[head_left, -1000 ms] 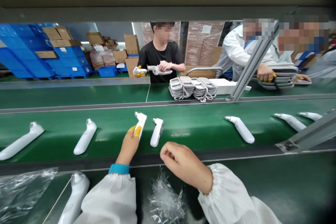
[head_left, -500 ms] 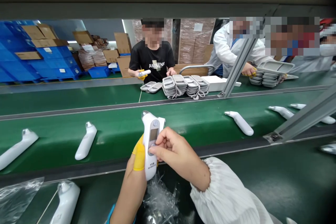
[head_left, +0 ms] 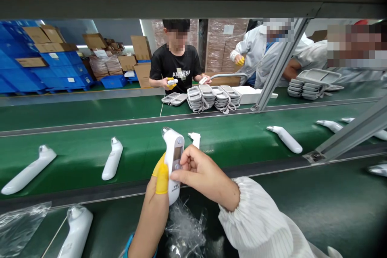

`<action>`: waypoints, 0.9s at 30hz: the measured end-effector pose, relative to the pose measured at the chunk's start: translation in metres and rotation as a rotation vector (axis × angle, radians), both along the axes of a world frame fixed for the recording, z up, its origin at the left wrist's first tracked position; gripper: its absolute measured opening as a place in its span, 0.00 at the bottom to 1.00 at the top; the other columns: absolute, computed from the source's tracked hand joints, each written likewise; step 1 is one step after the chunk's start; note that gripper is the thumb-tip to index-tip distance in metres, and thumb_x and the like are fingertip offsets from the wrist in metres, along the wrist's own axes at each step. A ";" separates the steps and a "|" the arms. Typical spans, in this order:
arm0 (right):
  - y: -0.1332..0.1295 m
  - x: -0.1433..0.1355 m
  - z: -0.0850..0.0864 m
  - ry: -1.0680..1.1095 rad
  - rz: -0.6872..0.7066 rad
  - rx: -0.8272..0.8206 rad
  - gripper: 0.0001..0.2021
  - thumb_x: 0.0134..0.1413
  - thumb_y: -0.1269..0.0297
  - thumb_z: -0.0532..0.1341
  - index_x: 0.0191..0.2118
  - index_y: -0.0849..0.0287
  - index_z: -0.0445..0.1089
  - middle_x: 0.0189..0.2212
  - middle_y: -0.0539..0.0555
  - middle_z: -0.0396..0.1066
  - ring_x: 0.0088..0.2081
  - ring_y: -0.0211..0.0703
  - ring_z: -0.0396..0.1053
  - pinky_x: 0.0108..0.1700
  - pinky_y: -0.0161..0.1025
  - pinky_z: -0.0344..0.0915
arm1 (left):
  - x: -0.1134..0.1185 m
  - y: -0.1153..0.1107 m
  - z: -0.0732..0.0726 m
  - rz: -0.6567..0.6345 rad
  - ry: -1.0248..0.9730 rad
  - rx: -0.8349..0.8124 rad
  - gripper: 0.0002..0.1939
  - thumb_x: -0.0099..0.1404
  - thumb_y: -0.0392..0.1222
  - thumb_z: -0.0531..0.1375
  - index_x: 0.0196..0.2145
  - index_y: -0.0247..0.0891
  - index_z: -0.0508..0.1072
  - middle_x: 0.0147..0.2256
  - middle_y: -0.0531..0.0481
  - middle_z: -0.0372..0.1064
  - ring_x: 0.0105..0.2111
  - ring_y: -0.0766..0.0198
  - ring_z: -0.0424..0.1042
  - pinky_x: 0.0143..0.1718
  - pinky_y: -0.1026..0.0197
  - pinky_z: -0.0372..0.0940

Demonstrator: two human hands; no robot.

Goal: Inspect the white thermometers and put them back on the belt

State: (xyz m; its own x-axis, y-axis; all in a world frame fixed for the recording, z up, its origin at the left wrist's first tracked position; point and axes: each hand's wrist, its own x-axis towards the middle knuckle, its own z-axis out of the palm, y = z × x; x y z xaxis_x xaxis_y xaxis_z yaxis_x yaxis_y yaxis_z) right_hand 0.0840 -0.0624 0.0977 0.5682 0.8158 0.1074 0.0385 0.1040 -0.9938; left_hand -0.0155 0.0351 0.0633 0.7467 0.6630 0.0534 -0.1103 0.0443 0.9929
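Note:
A white ear thermometer (head_left: 173,165) stands nearly upright in the middle of the view, its small grey screen and round buttons turned to the right. My left hand (head_left: 160,181), with yellow finger cots, is closed around it from the left and behind. My right hand (head_left: 201,173) has its fingers curled and its thumb against the front of the thermometer, below the screen. Anything pinched between those fingers is too small to make out. Crumpled clear plastic (head_left: 186,229) lies below my hands.
Several more thermometers lie on the green belt (head_left: 229,137), one (head_left: 112,159) to the left, another (head_left: 286,139) to the right. Closer, a thermometer (head_left: 75,231) and a clear bag (head_left: 22,225) lie at left. A metal post (head_left: 347,137) slants at right. Co-workers stand beyond stacked grey cases (head_left: 201,98).
The thermometers on the belt have shifted right. The thermometer in my left hand has turned slightly, while my right hand stays against it. Across the belt, a co-worker's gloved hand has left the stacked cases.

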 end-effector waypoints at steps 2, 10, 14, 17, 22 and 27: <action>0.002 -0.001 -0.002 -0.022 -0.058 -0.009 0.18 0.45 0.59 0.69 0.30 0.57 0.58 0.23 0.42 0.60 0.26 0.33 0.60 0.28 0.32 0.60 | -0.001 0.003 -0.006 0.004 0.010 0.036 0.24 0.67 0.54 0.55 0.59 0.50 0.66 0.59 0.50 0.64 0.60 0.54 0.60 0.63 0.53 0.50; 0.001 0.006 -0.001 -0.118 0.005 -0.014 0.05 0.56 0.65 0.58 0.32 0.58 0.61 0.27 0.48 0.68 0.31 0.38 0.69 0.36 0.37 0.67 | 0.003 0.007 -0.002 0.018 0.072 0.027 0.25 0.67 0.55 0.55 0.59 0.50 0.66 0.58 0.50 0.65 0.59 0.53 0.62 0.60 0.52 0.56; 0.000 -0.005 0.001 -0.573 -0.138 -0.080 0.04 0.55 0.71 0.55 0.30 0.58 0.61 0.30 0.49 0.65 0.32 0.37 0.65 0.36 0.35 0.61 | 0.002 0.000 0.005 0.142 0.127 0.222 0.27 0.68 0.59 0.52 0.60 0.49 0.64 0.62 0.51 0.60 0.63 0.56 0.56 0.62 0.57 0.53; 0.002 -0.002 0.001 -0.794 -0.269 -0.204 0.05 0.53 0.72 0.53 0.28 0.58 0.58 0.28 0.49 0.63 0.31 0.37 0.63 0.34 0.36 0.57 | 0.002 -0.001 0.005 0.100 0.134 0.303 0.28 0.68 0.59 0.51 0.61 0.45 0.62 0.62 0.49 0.60 0.63 0.56 0.56 0.61 0.58 0.55; -0.005 0.011 -0.009 -0.969 -0.317 -0.552 0.05 0.52 0.73 0.51 0.29 0.58 0.62 0.28 0.52 0.68 0.29 0.40 0.64 0.33 0.38 0.54 | 0.024 0.046 -0.014 0.118 0.351 0.411 0.29 0.70 0.57 0.43 0.63 0.40 0.57 0.63 0.44 0.58 0.63 0.58 0.56 0.62 0.58 0.51; -0.003 -0.026 -0.043 -1.076 0.332 -0.705 0.09 0.47 0.67 0.56 0.34 0.61 0.71 0.33 0.59 0.77 0.32 0.49 0.73 0.29 0.39 0.58 | 0.069 0.093 -0.046 0.102 0.659 0.627 0.28 0.62 0.47 0.56 0.57 0.29 0.65 0.51 0.32 0.66 0.56 0.42 0.61 0.58 0.46 0.54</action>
